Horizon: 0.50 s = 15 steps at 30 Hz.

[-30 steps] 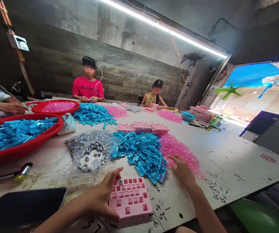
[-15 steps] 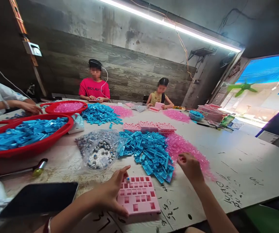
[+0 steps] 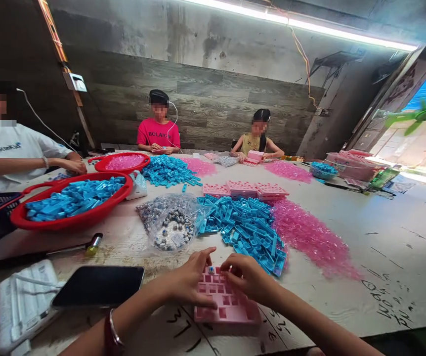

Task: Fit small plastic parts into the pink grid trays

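Observation:
A pink plastic tray with square openings [image 3: 231, 316] lies on the table in front of me, tilted slightly in view. My left hand [image 3: 189, 282] grips its left side, thumb along the near part and fingers at the far corner. One small blue-and-white piece [image 3: 211, 270] sits in an opening at the far left corner. Over the tray's far right part is my right hand [image 3: 250, 277], its fingers pinched together; whatever is between them is too small to make out. Just beyond lie a heap of blue plastic pieces [image 3: 250, 232] and a heap of clear pink pieces [image 3: 309, 237].
A plastic bag of small parts [image 3: 172, 227] lies beyond my left hand. Pink trays [image 3: 242, 189] stand stacked behind the blue heap. At left are a red basin [image 3: 75, 217], a phone [image 3: 100, 287] and a white device [image 3: 25, 301]. Several people sit around the table.
My right hand has moved left from the edge of the pink heap to above the tray. The left hand stays on the tray. The view has turned a little left.

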Tool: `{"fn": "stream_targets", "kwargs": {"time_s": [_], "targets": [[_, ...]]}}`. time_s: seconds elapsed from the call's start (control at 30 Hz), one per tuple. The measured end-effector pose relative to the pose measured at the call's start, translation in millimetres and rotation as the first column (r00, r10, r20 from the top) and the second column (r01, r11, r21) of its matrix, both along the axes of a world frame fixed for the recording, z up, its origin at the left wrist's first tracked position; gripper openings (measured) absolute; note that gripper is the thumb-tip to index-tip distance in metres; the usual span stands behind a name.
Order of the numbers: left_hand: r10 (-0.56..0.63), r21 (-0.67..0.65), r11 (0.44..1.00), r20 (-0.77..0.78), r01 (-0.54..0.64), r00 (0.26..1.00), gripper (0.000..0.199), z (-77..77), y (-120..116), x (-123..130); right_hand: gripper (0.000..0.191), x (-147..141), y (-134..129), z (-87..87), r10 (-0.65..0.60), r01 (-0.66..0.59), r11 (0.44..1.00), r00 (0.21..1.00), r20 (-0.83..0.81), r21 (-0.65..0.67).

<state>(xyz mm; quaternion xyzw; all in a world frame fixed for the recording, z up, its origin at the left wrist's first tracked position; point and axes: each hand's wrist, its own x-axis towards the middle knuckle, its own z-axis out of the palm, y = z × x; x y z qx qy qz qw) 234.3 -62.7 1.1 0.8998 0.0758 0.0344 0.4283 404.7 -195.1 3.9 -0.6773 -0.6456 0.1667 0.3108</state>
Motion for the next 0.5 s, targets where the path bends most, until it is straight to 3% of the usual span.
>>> {"fn": "stream_targets", "kwargs": {"time_s": [0.13,0.23,0.33,0.5], "targets": [[0.074,0.036,0.996,0.046,-0.075,0.996,0.063,0.1,1.0,4.8,0.023,5.1,-3.3,0.8,0.057,-0.057,0.998,0.998,0.004,0.041],[0.081,0.086,0.992,0.080,-0.087,0.993,0.045,-1.8,4.3,8.4,0.029,6.8,-7.4,4.1,0.149,-0.151,0.988,0.988,0.044,0.029],[0.069,0.125,0.989,0.107,-0.082,0.992,0.038,-3.3,6.9,10.2,0.024,8.5,-9.3,2.3,0.180,-0.181,0.983,0.983,0.045,0.017],[0.041,0.123,0.991,0.087,-0.051,0.995,0.043,-0.8,3.6,10.7,0.017,5.9,-2.5,-3.0,0.086,-0.088,0.989,0.996,0.020,0.122]]}}
